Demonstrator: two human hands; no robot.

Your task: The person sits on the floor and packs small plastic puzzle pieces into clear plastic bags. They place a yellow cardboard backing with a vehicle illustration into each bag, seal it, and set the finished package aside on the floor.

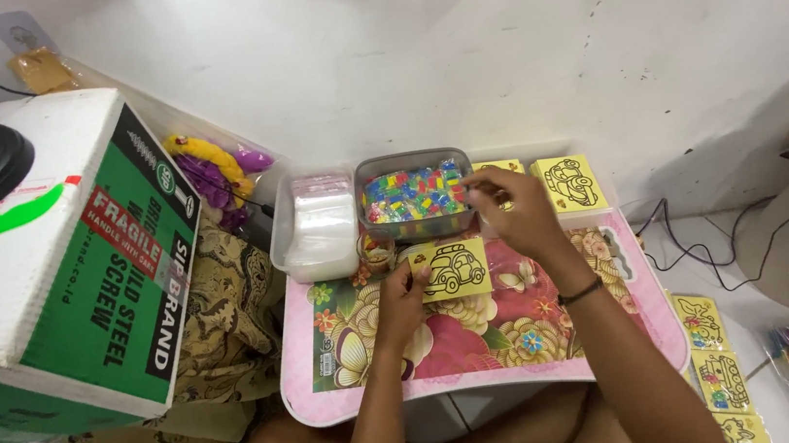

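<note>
**Picking a small coloured piece for the yellow car card**

Looking down from the head camera, the left hand [403, 294] pinches the left edge of a yellow card with a black car outline [455, 269], thumb on top, holding it flat on the pink flowered lap tray [485, 339] just in front of the containers. The right hand [508, 205] reaches over the right end of the grey tub of small coloured pieces [414, 193], fingertips drawn together; whether they already grip a piece I cannot tell, since the fingers hide it.

Doing this step well probably means keeping the left pinch firm so the card does not slide on the glossy tray, and lifting only one piece out with the fingertips without scattering the others. A stack of clear plastic bags [320, 224] sits in the tray left of the tub, and a small jar [376, 251] stands just beside the card's left corner; the left hand should stay clear of it. Another yellow outline card [570, 183] lies beyond the right hand.
</note>
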